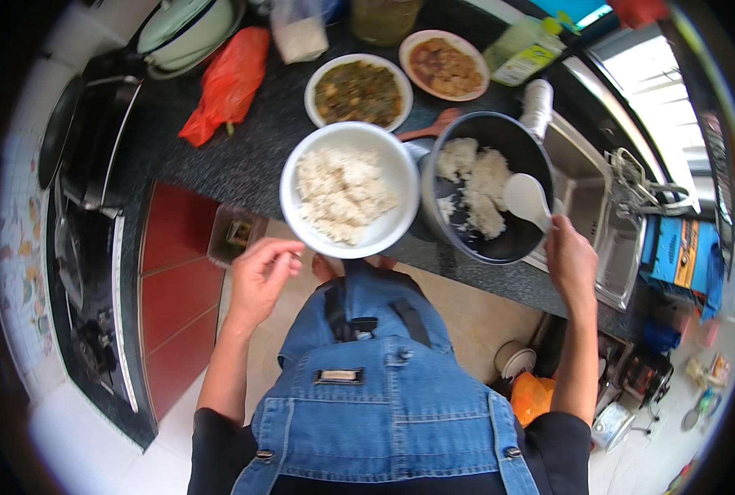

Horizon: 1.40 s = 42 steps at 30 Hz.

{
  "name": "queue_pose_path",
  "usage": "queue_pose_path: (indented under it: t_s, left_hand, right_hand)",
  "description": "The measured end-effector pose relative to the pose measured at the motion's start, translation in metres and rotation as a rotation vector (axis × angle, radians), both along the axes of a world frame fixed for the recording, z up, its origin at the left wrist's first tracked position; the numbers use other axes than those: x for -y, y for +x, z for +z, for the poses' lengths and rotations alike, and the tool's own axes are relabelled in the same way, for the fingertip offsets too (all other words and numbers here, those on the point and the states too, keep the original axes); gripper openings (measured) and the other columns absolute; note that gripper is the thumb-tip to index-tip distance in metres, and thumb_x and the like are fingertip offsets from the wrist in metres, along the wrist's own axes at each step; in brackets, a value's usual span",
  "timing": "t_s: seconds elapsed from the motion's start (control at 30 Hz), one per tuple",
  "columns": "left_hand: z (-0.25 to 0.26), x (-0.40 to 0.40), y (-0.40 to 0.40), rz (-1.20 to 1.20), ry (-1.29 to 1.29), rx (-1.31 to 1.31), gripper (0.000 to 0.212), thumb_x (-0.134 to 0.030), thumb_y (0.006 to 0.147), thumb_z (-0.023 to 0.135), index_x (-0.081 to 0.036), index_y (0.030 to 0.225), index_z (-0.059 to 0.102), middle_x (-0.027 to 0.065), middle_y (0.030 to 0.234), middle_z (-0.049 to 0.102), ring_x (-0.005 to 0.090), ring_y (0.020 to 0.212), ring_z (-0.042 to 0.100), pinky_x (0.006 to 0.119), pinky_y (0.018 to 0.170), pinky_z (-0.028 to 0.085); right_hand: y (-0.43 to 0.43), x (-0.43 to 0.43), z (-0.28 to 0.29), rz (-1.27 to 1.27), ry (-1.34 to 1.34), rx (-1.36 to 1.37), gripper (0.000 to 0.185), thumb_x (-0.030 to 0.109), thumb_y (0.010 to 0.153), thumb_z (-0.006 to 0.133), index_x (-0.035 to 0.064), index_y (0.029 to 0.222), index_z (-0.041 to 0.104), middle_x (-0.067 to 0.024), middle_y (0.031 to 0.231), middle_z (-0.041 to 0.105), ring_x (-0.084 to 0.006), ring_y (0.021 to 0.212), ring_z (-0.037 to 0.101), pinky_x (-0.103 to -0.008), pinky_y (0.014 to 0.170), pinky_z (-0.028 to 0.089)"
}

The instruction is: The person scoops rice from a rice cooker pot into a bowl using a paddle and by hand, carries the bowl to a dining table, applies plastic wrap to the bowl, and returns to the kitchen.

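Note:
My right hand [570,257] grips the handle of a white rice paddle [526,197], whose blade is inside a dark inner cooking pot [531,145]. Cooked rice [485,189] lies in that pot in clumps, close to the blade. Left of the pot, a white bowl [398,219] holds a mound of cooked rice [343,192]. Just off the bowl's lower left rim is my left hand [265,275], its fingers loosely curled with no object visible in them.
Behind the bowl stand a dish of chopped greens [358,93] and a plate of brown food in sauce [447,67]. A red plastic bag [228,86] lies left on the dark countertop [188,161]. The steel sink [618,266] is to the right, a gas stove [95,309] far left.

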<state>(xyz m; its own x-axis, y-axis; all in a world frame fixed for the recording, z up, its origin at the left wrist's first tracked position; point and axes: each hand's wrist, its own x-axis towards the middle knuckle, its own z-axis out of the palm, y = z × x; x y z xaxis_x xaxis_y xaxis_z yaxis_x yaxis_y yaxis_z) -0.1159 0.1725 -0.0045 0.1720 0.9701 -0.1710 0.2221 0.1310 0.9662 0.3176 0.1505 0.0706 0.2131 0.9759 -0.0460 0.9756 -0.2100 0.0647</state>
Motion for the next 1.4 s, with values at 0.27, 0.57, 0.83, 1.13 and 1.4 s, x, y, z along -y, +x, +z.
queue_pose_path:
  t_s: [0.27, 0.57, 0.83, 1.13, 1.4]
  left_hand:
    - [0.018, -0.060, 0.104, -0.248, 0.805, -0.745, 0.051, -0.017, 0.072, 0.078, -0.007, 0.115, 0.054, 0.0158, 0.119, 0.051, 0.0360, 0.110, 0.049, 0.046, 0.096, 0.038]
    - [-0.018, -0.060, 0.225, -0.325, 1.010, -0.279, 0.037, -0.016, 0.082, 0.063, -0.007, 0.116, 0.054, 0.0109, 0.111, 0.056, 0.0288, 0.100, 0.056, 0.040, 0.085, 0.042]
    - [-0.016, -0.058, 0.229, -0.270, 0.989, -0.278, 0.037, -0.013, 0.080, 0.058, -0.006, 0.117, 0.054, 0.0121, 0.108, 0.059, 0.0290, 0.094, 0.058, 0.039, 0.080, 0.041]
    - [-0.022, -0.061, 0.230, -0.255, 1.006, -0.206, 0.038, -0.012, 0.081, 0.056, -0.004, 0.118, 0.052, 0.0153, 0.112, 0.059, 0.0325, 0.095, 0.057, 0.040, 0.083, 0.042]
    - [-0.018, -0.058, 0.219, -0.225, 0.871, -0.078, 0.048, -0.021, 0.084, 0.059, -0.002, 0.125, 0.046, 0.0200, 0.129, 0.049, 0.0363, 0.118, 0.049, 0.041, 0.100, 0.038]
  right_hand:
    - [-0.003, -0.067, -0.013, 0.190, -0.206, 0.483, 0.013, 0.014, 0.085, 0.057, 0.0138, 0.086, 0.070, -0.0017, 0.083, 0.071, -0.0183, 0.075, 0.070, -0.0344, 0.067, 0.049]
    - [0.000, -0.119, -0.047, 0.463, -0.657, 0.495, 0.022, 0.017, 0.081, 0.064, 0.0134, 0.099, 0.076, -0.0033, 0.099, 0.073, -0.0206, 0.091, 0.070, -0.0355, 0.064, 0.054]
    - [0.037, -0.143, -0.064, 0.710, -0.599, 0.420, 0.017, 0.014, 0.080, 0.060, 0.0122, 0.082, 0.076, -0.0072, 0.089, 0.073, -0.0231, 0.087, 0.070, -0.0342, 0.073, 0.054]
    - [0.018, -0.118, -0.116, 0.700, -0.751, -0.095, 0.024, 0.021, 0.089, 0.051, 0.0060, 0.104, 0.062, -0.0137, 0.093, 0.070, -0.0303, 0.092, 0.067, -0.0399, 0.077, 0.052]
    - [0.039, -0.123, -0.091, 0.487, -0.861, -0.843, 0.024, 0.027, 0.096, 0.048, 0.0054, 0.092, 0.058, -0.0029, 0.073, 0.063, -0.0164, 0.065, 0.059, -0.0309, 0.064, 0.048]
